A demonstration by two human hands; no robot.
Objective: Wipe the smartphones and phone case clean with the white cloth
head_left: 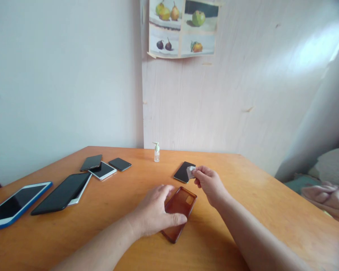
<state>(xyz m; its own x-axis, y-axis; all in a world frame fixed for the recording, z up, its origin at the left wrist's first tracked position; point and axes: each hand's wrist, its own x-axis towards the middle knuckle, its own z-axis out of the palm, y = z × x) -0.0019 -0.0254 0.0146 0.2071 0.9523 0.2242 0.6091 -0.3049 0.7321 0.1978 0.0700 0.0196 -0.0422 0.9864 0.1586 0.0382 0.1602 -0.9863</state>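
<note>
A see-through brown phone case (180,199) lies on the wooden table in front of me, with its camera cutout at the far right corner. Over its left side reaches my left hand (155,210), thumb stretched across the case and fingers apart; whether it touches the case is hard to tell. My right hand (210,182) pinches a small whitish piece of tissue or cloth (190,172) between thumb and forefinger. Just behind that piece, a dark-screened smartphone (182,172) rests flat on the table, partly covered by it from this angle.
A small clear pump bottle (156,153) stands near the back edge of the table (124,241). To the left lie several phones and tablets, among them a blue-edged tablet (19,201), a black device (62,194) and a white-framed one (103,170). Folded fabric (327,197) is at the right.
</note>
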